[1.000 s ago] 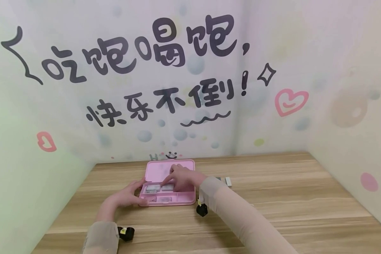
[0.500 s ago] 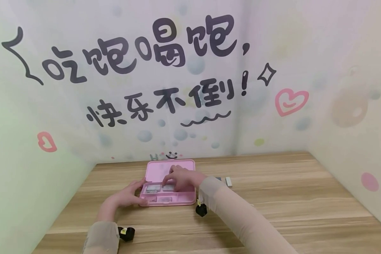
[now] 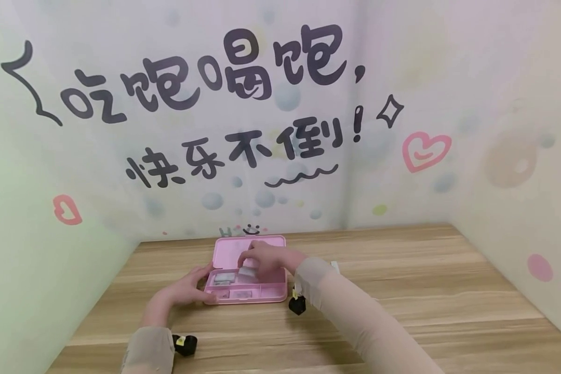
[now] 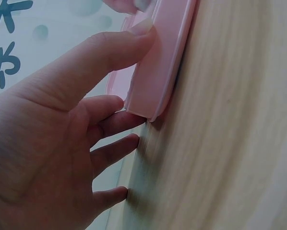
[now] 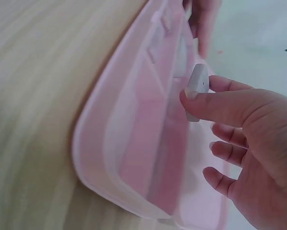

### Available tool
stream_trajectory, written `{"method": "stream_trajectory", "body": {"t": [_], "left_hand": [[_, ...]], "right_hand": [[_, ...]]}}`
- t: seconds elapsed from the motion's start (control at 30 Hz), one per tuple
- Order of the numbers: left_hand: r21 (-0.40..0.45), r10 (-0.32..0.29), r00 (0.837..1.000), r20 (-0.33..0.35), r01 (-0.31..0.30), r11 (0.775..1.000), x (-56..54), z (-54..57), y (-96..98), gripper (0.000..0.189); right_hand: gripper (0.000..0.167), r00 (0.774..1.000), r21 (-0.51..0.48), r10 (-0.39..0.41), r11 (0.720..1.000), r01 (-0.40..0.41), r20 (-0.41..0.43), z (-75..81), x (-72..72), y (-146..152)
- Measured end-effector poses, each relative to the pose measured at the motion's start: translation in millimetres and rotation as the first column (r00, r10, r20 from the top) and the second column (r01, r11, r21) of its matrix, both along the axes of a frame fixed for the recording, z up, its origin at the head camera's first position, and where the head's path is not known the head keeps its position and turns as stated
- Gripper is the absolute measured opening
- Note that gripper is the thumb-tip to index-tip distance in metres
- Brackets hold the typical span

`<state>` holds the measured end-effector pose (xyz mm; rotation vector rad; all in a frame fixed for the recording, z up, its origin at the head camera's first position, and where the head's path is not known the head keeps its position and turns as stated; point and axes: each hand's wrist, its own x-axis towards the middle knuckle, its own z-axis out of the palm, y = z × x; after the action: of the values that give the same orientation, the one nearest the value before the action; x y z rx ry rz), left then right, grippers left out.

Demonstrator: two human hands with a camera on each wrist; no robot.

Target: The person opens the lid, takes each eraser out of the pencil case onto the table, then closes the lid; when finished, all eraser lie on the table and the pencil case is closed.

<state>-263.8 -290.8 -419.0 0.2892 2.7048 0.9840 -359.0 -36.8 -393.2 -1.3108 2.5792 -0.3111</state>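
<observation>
A pink pencil case lies on the table with its lid raised toward the wall. My left hand grips its left end; in the left wrist view the thumb presses the front wall near the rim and fingertips meet the end. Over the rear compartment, my right hand pinches a small grey-white rectangular block between thumb and index finger, tilted above the case. Several similar pale pieces, including one flat block at rear left and another in front, lie in the compartments.
A small white block lies on the wooden table to the right, partly behind the right sleeve. Dividers split the case into compartments. A printed wall rises behind the table.
My right index finger has drawn back from pointing into the rear compartment and curled in. The block under it now stands tilted and raised. My left hand keeps its place on the case.
</observation>
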Motion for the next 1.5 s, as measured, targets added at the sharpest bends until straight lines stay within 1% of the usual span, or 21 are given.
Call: {"method": "stream_trajectory", "body": {"t": [0.07, 0.13, 0.27, 0.47, 0.67, 0.8, 0.97, 1.1, 1.27, 1.4, 1.5], "left_hand": [[0.000, -0.004, 1.000, -0.003, 0.004, 1.000, 0.4, 0.1, -0.3, 0.103], [-0.001, -0.009, 1.000, -0.005, 0.009, 1.000, 1.2, 0.6, -0.2, 0.103], [0.001, -0.009, 1.000, -0.005, 0.009, 1.000, 2.1, 1.5, 0.3, 0.104], [0.000, -0.007, 1.000, -0.002, 0.007, 1.000, 1.2, 1.0, 0.2, 0.105], [-0.011, -0.002, 1.000, 0.002, 0.002, 1.000, 0.8, -1.4, -1.0, 0.104], [-0.002, -0.008, 1.000, -0.002, 0.008, 1.000, 1.5, -0.3, -0.9, 0.104], [-0.002, -0.011, 1.000, -0.009, 0.011, 1.000, 1.4, 1.4, -0.3, 0.104], [-0.009, -0.016, 1.000, -0.005, 0.016, 1.000, -0.6, 1.7, 1.0, 0.104], [-0.014, -0.018, 1.000, -0.006, 0.018, 1.000, -2.3, -0.1, -0.7, 0.105], [-0.010, -0.011, 1.000, 0.003, 0.011, 1.000, -1.5, -0.8, -2.1, 0.106], [-0.007, -0.005, 1.000, 0.007, 0.005, 1.000, -1.9, -0.8, -1.4, 0.106]], "right_hand": [[0.052, 1.000, -0.011, 0.025, 1.000, -0.025, -0.009, 3.3, -1.6, 0.8], [0.051, 0.999, -0.026, 0.044, 0.999, -0.044, 0.004, 6.6, -3.5, 2.4], [0.050, 0.996, -0.071, 0.061, 0.996, -0.056, 0.072, 11.4, -7.5, 8.3], [0.050, 0.990, -0.103, 0.039, 0.994, -0.025, 0.135, 16.5, -7.7, 20.9], [0.047, 0.986, -0.125, 0.038, 0.992, -0.018, 0.160, 19.5, -3.3, 31.1], [0.048, 0.981, -0.142, 0.038, 0.990, -0.011, 0.192, 20.5, -2.7, 37.8], [0.048, 0.971, -0.156, 0.012, 0.987, 0.027, 0.241, 22.5, -2.8, 48.3], [0.048, 0.966, -0.168, -0.014, 0.984, 0.059, 0.258, 24.1, -2.9, 61.1], [0.046, 0.954, -0.202, -0.026, 0.975, 0.090, 0.298, 26.0, -1.9, 78.0], [0.043, 0.953, -0.225, -0.023, 0.970, 0.095, 0.301, 26.9, -0.1, 92.5], [0.042, 0.954, -0.241, -0.038, 0.964, 0.114, 0.296, 28.6, 2.1, 105.9]]}}
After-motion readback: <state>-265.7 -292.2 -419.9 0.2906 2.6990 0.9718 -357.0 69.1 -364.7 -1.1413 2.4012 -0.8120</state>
